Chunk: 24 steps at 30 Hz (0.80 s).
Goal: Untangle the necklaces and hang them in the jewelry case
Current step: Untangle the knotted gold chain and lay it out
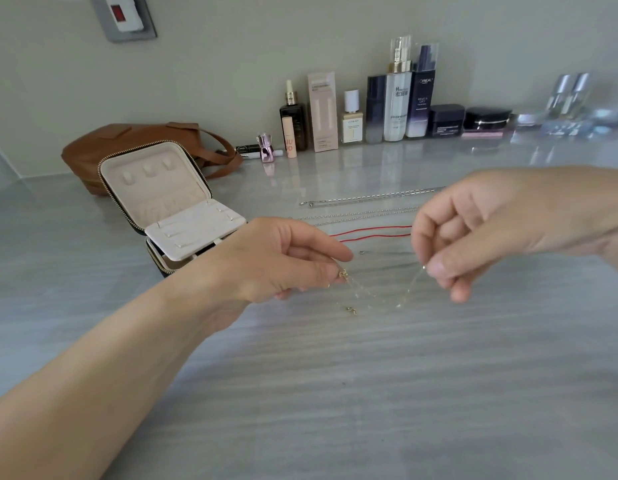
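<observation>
Streaked grey marble counter [300, 393]; fine gold chain [380, 299] between pinching hands

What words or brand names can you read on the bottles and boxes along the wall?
"L'OREAL", "REVITA LIFT": dark blue bottle.
"H" and Chinese characters: white bottle.
"JU": peach tube.
Too small to read: pink box, foundation bottle, dark jar.

Behind right hand [474, 230], silver chains [366, 197] and red cord [370, 233] vanish; gold chain [344, 274] barely traceable; far-right bottles [570, 95] blurred.
</observation>
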Available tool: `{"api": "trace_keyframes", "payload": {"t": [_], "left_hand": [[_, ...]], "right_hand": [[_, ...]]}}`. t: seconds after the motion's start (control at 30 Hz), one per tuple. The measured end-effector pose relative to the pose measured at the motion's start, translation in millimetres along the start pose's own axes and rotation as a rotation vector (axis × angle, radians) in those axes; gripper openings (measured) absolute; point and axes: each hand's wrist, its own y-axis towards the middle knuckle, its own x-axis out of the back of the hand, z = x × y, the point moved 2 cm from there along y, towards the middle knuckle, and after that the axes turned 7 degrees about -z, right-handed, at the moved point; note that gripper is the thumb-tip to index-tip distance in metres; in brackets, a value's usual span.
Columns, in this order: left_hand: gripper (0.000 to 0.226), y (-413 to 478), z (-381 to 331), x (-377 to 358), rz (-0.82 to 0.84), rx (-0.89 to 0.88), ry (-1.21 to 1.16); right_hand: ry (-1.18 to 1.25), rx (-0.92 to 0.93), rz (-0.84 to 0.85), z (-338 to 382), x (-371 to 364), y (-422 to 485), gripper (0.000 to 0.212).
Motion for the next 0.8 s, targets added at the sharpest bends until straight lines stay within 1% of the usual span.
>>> {"api": "trace_keyframes", "payload": {"t": [0.07, 0.13, 0.23, 0.3, 0.33, 0.43, 0.5, 0.63, 0.7, 0.8], "left_hand": [[0.022, -1, -1, 0, 0.004, 0.003, -0.007], [0.024, -2, -1, -1, 0.016, -0.001, -0.013], [0.024, -4, -3, -2, 0.038, -0.017, -0.009], [0.024, -5, -4, -3, 0.045, -0.027, -0.014], [0.024, -5, -4, -4, 0.048, -0.031, -0.019], [0.027, -6, -4, -5, 0.064, -0.043, -0.033], [0.029, -6, -5, -5, 0.064, -0.046, -0.041], [0.029, -6, -5, -5, 0.009, -0.045, -0.046], [0.028, -5, -5, -5, -0.016, -0.039, -0.035], [0.023, -4, -4, -3, -0.041, -0.033, -0.007]], "right_hand": [[-0.091, -0.022, 0.047, -1, -2, -1, 0.007], [-0.199, -0.026, 0.063, 2, -4, -2, 0.016], [-0.365, 0.003, 0.024, 5, -7, -2, 0.032], [-0.419, 0.052, -0.039, 7, -11, -1, 0.034], [-0.41, 0.106, -0.091, 8, -15, 2, 0.031], [-0.265, 0.307, -0.239, 13, -30, 8, 0.008], [-0.207, 0.374, -0.288, 14, -39, 11, 0.009], [-0.261, 0.394, -0.384, 11, -43, 13, 0.006], [-0.3, 0.394, -0.418, 10, -42, 13, 0.009], [-0.282, 0.374, -0.392, 9, -42, 14, 0.007]]}}
